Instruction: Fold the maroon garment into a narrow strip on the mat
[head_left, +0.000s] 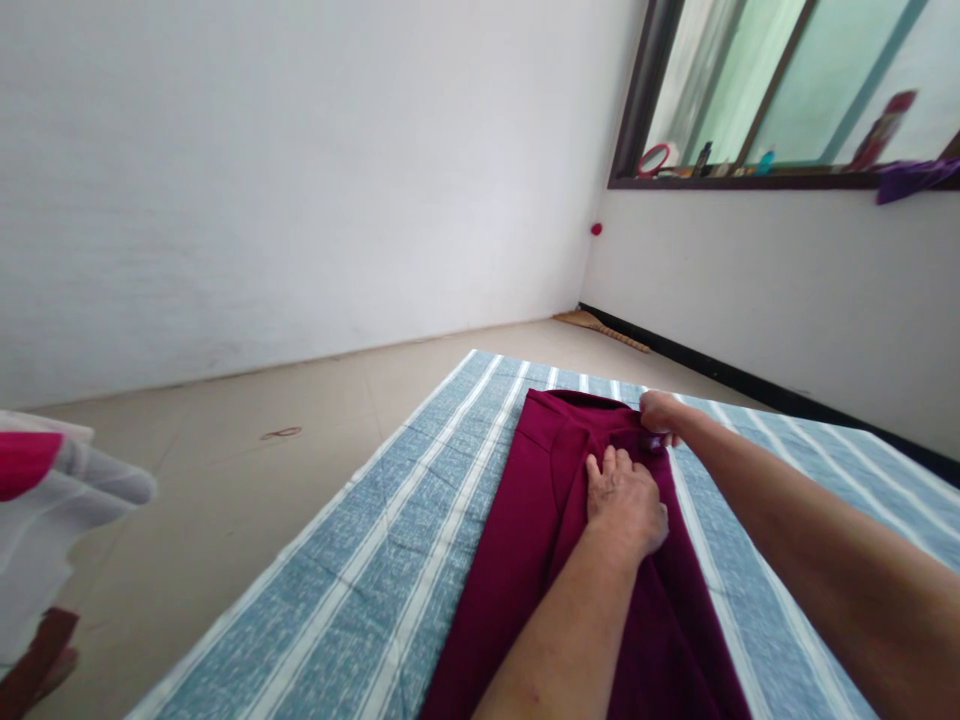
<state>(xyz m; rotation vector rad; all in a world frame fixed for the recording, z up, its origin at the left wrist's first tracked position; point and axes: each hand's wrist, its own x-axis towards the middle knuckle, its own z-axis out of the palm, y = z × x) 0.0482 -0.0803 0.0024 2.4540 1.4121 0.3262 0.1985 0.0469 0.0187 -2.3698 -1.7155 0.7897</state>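
A pair of maroon trousers lies lengthwise on a blue and white striped cloth, with the waistband at the far end. My left hand rests flat on the upper front of the trousers, fingers stretched out. At the far right corner of the waistband, my right hand is closed around the fabric. A small pale tag or print shows just below that hand. The lower legs of the trousers run out of view at the bottom, partly behind my left forearm.
A thin loop of cord lies on the tiled floor. White and pink fabric stands at the left edge. By the wall's base lies a straw broom. A round mirror and several bottles stand on the windowsill, beside purple cloth.
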